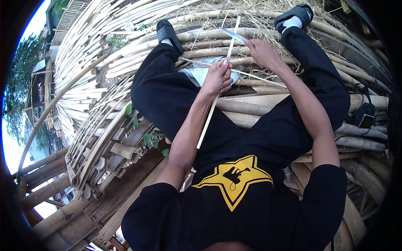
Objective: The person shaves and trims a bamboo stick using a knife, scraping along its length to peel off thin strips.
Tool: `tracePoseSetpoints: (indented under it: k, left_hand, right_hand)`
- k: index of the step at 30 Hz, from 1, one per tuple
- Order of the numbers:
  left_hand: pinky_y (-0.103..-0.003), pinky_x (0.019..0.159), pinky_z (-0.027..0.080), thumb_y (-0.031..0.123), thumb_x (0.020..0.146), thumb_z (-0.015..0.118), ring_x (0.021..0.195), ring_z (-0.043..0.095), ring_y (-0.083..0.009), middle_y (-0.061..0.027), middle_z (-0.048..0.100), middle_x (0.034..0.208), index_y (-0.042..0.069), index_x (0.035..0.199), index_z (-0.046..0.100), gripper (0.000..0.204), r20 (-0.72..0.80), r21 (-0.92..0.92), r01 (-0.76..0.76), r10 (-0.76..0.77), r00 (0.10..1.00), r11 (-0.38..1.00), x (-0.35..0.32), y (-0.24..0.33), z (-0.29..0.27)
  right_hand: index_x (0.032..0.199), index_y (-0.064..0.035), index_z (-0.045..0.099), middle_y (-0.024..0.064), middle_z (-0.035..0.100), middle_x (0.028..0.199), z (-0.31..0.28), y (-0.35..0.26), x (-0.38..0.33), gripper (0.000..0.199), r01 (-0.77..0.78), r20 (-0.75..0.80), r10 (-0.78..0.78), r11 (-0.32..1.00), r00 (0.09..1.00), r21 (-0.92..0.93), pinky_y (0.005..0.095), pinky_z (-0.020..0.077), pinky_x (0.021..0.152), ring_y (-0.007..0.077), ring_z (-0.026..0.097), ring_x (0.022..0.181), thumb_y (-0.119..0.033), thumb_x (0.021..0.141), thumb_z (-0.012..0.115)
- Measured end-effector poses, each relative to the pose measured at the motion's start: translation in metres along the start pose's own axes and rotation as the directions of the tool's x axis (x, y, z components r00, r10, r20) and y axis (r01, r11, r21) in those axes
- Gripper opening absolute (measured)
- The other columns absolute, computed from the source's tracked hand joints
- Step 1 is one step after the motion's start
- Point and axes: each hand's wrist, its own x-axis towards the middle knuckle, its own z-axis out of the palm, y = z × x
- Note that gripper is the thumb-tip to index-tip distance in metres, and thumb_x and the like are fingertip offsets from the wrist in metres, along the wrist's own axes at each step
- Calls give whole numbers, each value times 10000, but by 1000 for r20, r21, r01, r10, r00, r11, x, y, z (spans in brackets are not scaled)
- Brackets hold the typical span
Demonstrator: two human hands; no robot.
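My left hand point(217, 78) is closed around a long, thin bamboo strip point(206, 124). One end of the strip points away from me past my fingers; the other hangs back over my lap. In my right hand point(264, 53) is a knife, its handle hidden by my fingers. The pale knife blade point(233, 35) points left and crosses the far part of the strip; whether it touches cannot be made out. Beneath my hands lie another slim bamboo strip point(264, 79) and a whitish plastic sheet point(196, 75).
I sit among stacked bamboo poles point(247, 104), legs spread to both sides. Straw-like shavings point(255, 21) lie between my feet. A small black device with a strap point(365, 115) rests on the poles at right. Split bamboo pieces point(94, 138) pile up at left beside a wooden beam point(121, 186).
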Motion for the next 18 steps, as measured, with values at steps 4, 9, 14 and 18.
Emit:
tracePoseSetpoints:
  k: [4,9,14,18]
  left_hand:
    - [-211,279,196,221,1006,358,323,221,-53,49,258,500,61,951,458,197,6,24,1,-1,1000,1000,1,3,-3]
    - [-204,277,197,239,1009,362,324,220,-52,47,271,503,54,952,458,216,9,31,-4,4,1000,1000,2,4,2]
    - [-203,277,199,247,1015,346,322,216,-47,49,255,494,57,930,458,236,20,36,-25,24,1000,999,-3,5,-3]
    - [-205,277,197,255,1009,367,321,224,-50,46,254,495,59,956,460,223,15,31,-19,19,1000,999,0,8,2]
  right_hand:
    - [761,19,616,247,587,698,9,-16,-11,506,-53,55,50,996,997,74,485,460,662,420,586,716,-395,960,402]
    - [787,36,603,260,575,700,-5,-1,5,510,-148,51,146,988,988,34,494,444,675,441,572,717,-394,963,394]
    - [747,37,587,262,566,681,4,-6,-7,533,-51,51,47,995,998,90,496,434,642,434,565,684,-402,969,381]
    - [719,42,573,258,550,652,-5,-12,-3,531,-133,39,131,987,991,86,481,431,619,429,552,647,-389,968,388]
